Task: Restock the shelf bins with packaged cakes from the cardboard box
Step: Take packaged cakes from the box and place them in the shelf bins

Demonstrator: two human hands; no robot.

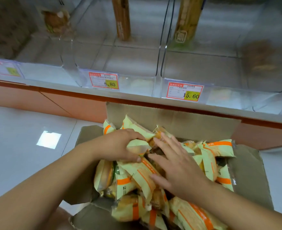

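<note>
An open cardboard box (173, 117) stands on the floor below the shelf, filled with several packaged cakes (208, 163) in pale green wrappers with orange stripes. My left hand (120, 145) grips one cake packet (137, 145) near the top of the pile, fingers curled over it. Beside it, my right hand (175, 165) lies flat with spread fingers on the packets. Above the box, clear plastic shelf bins (133, 67) hold almost nothing; the middle one carries a 6.80 price tag (103, 80).
A second bin (220, 72) to the right has a 15.60 tag (185, 92). Tall brown packets (122, 19) stand at the back of the bins. The shelf's orange base (54, 100) runs behind the box. Glossy white floor tiles (20, 146) lie to the left.
</note>
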